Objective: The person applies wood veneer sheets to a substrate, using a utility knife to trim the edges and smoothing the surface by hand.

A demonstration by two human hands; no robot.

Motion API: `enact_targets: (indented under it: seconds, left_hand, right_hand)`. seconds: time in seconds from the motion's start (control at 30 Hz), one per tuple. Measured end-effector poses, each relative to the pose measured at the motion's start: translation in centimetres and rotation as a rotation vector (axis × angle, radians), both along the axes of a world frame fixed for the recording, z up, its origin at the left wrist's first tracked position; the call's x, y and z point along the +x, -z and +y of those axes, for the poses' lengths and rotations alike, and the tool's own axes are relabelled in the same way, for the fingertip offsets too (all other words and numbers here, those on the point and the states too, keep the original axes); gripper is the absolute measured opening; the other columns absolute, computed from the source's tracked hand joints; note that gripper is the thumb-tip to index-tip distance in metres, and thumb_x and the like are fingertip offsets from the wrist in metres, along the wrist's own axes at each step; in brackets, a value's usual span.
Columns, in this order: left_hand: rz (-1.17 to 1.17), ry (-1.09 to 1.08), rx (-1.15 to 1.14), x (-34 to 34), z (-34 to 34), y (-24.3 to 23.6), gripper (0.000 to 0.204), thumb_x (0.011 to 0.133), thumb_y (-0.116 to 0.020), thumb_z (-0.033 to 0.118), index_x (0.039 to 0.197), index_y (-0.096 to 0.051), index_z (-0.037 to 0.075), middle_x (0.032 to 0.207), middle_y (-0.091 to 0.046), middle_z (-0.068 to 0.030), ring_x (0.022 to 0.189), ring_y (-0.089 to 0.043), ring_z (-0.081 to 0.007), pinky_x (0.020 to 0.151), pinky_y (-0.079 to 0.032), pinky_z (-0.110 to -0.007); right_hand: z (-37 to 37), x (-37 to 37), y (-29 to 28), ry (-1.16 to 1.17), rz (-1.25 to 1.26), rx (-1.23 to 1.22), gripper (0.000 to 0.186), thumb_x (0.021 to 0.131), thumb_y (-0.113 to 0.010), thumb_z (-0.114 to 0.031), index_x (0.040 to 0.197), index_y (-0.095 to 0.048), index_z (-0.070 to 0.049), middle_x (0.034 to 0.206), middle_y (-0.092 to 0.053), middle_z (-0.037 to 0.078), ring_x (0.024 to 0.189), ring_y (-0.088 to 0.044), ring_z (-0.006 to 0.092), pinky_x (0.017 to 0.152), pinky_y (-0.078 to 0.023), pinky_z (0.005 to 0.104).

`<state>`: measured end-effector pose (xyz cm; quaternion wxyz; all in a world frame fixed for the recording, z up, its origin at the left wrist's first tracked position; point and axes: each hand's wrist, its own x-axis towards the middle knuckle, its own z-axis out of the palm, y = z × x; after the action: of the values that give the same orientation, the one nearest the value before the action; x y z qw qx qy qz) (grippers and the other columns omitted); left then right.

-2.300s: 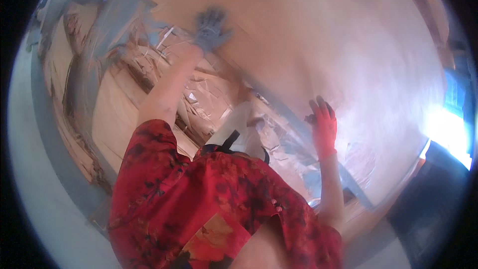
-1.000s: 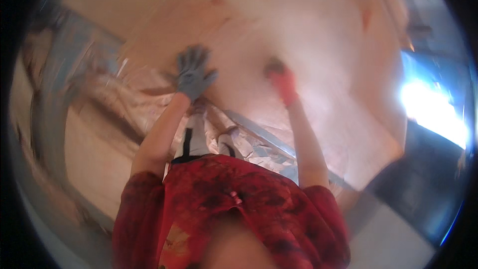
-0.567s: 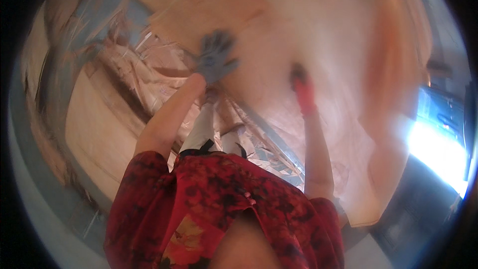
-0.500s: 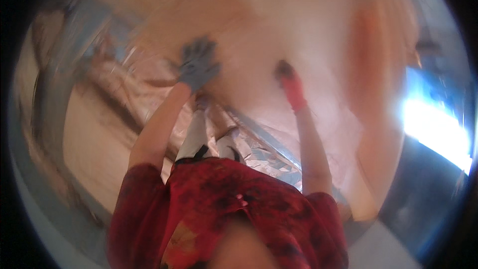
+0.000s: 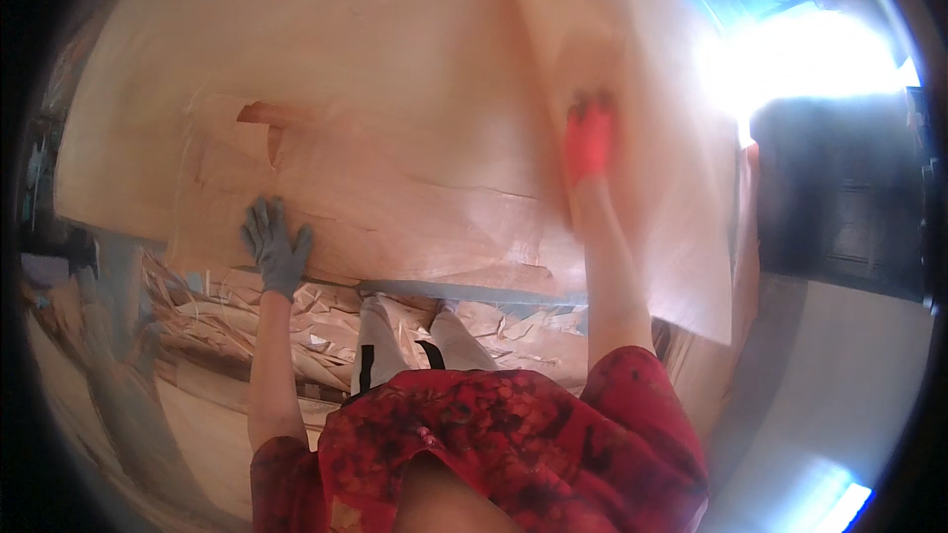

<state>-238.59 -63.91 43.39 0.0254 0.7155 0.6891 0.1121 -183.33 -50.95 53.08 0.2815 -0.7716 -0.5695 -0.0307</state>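
Observation:
My left hand (image 5: 276, 249), in a grey glove, lies with fingers spread on the near edge of thin, cracked wood veneer (image 5: 395, 222). A darker, reddish torn patch (image 5: 267, 116) shows in the veneer beyond it. Farther right, my right hand (image 5: 591, 143) wears a red glove with dark fingertips. It is at the left part of a blurred, pale veneer sheet (image 5: 671, 227) slanting across the right side. Motion smears its fingers, so whether they grip the sheet's edge cannot be told. A large, pale wood sheet (image 5: 326, 39) spreads across the far side.
Broken veneer scraps (image 5: 222, 326) lie heaped on the floor around my legs. A grey bar (image 5: 464, 290) runs along the near edge of the stack. At the right stand a dark panel (image 5: 839, 197) and a very bright opening (image 5: 820, 54).
My view has swung, and the stack's near edge now lies straighter across it. My left hand appears lower and farther left. The slanting sheet now reaches under my right hand.

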Motion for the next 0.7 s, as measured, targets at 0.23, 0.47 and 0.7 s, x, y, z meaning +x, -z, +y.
enact_targets:
  seconds: [0.23,0.47,0.7]
  left_hand:
    - [0.013,0.005,-0.022,0.2,-0.3,0.3,0.075,0.092,-0.061,0.045,0.153,-0.037,0.01,0.161,-0.024,-0.0226,0.151,-0.016,-0.0406,0.121,-0.007,-0.057]
    - [-0.007,0.056,0.025,2.2,1.0,0.9,0.076,0.094,-0.061,0.044,0.156,-0.032,0.011,0.164,-0.021,-0.0184,0.152,-0.015,-0.039,0.121,-0.008,-0.056]
    - [0.026,0.023,-0.016,0.4,-0.7,-0.8,0.076,0.094,-0.06,0.045,0.156,-0.031,0.009,0.164,-0.019,-0.0209,0.152,-0.012,-0.0402,0.121,-0.006,-0.057]
  right_hand:
    - [1.9,5.5,0.1,0.207,0.039,-0.068,0.035,0.092,-0.06,-0.011,0.128,-0.06,-0.013,0.154,-0.036,0.023,0.138,-0.04,0.0388,0.107,-0.043,0.046]
    - [7.3,21.9,-7.6,0.278,-0.522,0.089,0.027,0.091,-0.062,-0.014,0.117,-0.066,-0.011,0.152,-0.036,0.026,0.135,-0.038,0.0467,0.109,-0.04,0.0505]
    - [-1.7,10.2,-6.7,-0.159,-0.005,0.146,0.031,0.093,-0.059,-0.011,0.124,-0.06,-0.01,0.138,-0.053,0.014,0.121,-0.054,0.0382,0.099,-0.047,0.0465]
